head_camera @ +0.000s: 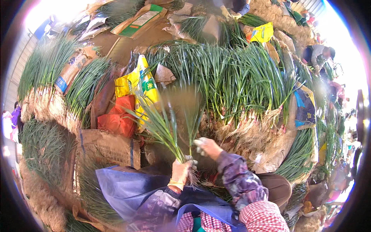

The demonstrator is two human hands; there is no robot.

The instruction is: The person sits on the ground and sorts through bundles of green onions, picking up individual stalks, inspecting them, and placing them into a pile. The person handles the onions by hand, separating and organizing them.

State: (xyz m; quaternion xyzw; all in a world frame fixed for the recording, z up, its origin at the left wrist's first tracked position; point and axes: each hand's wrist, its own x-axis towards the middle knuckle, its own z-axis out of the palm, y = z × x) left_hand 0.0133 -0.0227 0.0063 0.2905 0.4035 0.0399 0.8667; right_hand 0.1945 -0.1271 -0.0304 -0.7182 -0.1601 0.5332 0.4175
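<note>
My left hand [181, 171], in a pale glove, is closed around the lower stems of a small bunch of allium plants [166, 137], which look like green garlic. Their leaves fan up and to the left, and pale roots hang below my fist. Just up and to the right, my right hand [208, 147], gloved as well, has its fingertips at the stem of a thin upright plant [190, 136]. The contact is partly blurred. Beyond my hands lies a wide row of similar plants [237, 78], pinkish bulbs and tangled roots towards me.
A red plastic bag [117, 116] and a yellow printed bag [147, 84] lie left of centre. More bundles [46, 78] are at the left. A woven sack [110, 149] lies near my blue apron [127, 188]. Another person's gloved hands [230, 14] work at the far side.
</note>
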